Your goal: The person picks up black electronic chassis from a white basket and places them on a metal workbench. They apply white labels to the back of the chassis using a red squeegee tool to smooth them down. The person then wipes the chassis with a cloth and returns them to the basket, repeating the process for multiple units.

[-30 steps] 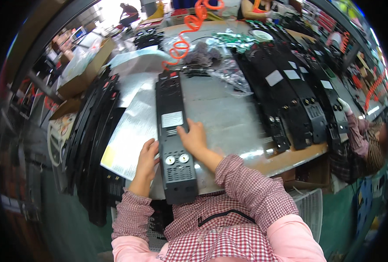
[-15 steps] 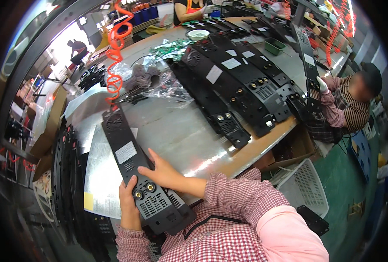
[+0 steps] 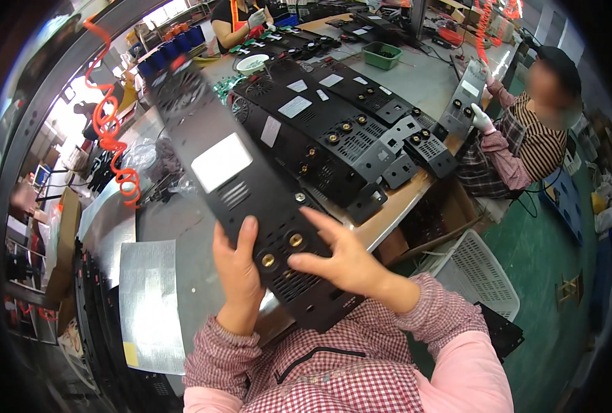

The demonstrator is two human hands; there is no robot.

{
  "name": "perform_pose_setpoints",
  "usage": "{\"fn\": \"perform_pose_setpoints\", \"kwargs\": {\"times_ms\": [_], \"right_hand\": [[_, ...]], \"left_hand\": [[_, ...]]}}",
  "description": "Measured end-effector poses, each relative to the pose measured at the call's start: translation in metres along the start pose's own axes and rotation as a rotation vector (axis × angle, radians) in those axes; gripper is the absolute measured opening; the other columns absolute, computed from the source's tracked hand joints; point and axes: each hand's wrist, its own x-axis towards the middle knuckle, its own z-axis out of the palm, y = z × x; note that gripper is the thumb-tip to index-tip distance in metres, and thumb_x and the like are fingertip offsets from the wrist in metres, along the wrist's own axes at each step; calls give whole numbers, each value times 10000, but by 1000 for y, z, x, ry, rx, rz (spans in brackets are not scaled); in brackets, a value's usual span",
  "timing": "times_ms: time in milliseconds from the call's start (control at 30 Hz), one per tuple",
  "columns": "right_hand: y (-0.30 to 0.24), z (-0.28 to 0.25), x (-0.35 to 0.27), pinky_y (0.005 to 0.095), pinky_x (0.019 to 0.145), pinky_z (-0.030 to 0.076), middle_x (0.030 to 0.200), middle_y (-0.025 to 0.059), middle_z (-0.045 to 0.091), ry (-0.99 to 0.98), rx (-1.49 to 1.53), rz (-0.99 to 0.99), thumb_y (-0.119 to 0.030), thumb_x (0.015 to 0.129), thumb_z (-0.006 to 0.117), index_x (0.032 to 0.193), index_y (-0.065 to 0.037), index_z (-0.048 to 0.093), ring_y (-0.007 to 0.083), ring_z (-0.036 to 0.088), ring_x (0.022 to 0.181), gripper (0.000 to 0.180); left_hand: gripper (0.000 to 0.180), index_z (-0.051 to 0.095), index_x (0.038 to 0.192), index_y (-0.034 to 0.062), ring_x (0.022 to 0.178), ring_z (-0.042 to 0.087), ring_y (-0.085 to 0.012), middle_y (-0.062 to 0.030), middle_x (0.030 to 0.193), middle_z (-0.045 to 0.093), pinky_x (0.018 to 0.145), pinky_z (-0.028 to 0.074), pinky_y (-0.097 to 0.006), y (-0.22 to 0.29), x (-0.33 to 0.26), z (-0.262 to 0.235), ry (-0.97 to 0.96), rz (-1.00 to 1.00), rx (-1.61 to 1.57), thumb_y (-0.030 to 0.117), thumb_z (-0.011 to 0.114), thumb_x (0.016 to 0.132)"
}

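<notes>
A long black panel (image 3: pixel 247 201) is held up at a slant before me, its lower end near my apron. It has a round fan grille at the far end, a white label, slotted vents and two brass-coloured round fittings. My left hand (image 3: pixel 239 272) grips its left edge, thumb on the face. Across from it, my right hand (image 3: pixel 347 258) holds the right edge by the fittings, with the thumb on the front. The fingers behind the panel are hidden. Beyond it, several similar black panels (image 3: pixel 361 148) lie side by side on the table.
A silvery sheet (image 3: pixel 151 303) lies on the metal-topped table at left, near a stack of black panels (image 3: pixel 92 310). An orange coiled hose (image 3: pixel 106 124) hangs at left. A co-worker (image 3: pixel 519 131) handles another panel at right. A white basket (image 3: pixel 481 275) stands below the table edge.
Both my hands have raised the panel and carried it right, off the area above the silvery sheet. My left hand has shifted up along its edge. The co-worker's panel is now lower and tilted.
</notes>
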Motion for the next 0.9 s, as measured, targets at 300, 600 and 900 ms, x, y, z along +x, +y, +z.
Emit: {"fn": "perform_pose_setpoints", "kwargs": {"times_ms": [300,600,900], "right_hand": [[-79,-171,59,305,954,496,1250,169,621,324,-155,-153,-86,831,762,1437,118,371,184,605,1109,750],[-55,-303,153,252,691,554,1035,113,699,455,-353,131,-133,854,743,1327,50,548,130,680,784,544],[-26,-320,177,231,748,538,1092,87,684,321,-390,229,-158,852,738,1367,32,535,111,670,840,585]], "left_hand": [[571,307,1508,-1,1432,316,-268,-165,1527,369,1183,209,-369,-94,54,-27,159,49,622,277,452,1031],[667,232,1543,13,1464,270,-289,-170,1579,278,1196,195,-401,-132,65,-8,-102,113,471,216,527,981],[775,213,1556,55,1505,59,-417,-190,1636,119,1205,95,-497,-149,109,10,-335,308,885,339,591,942]]}}
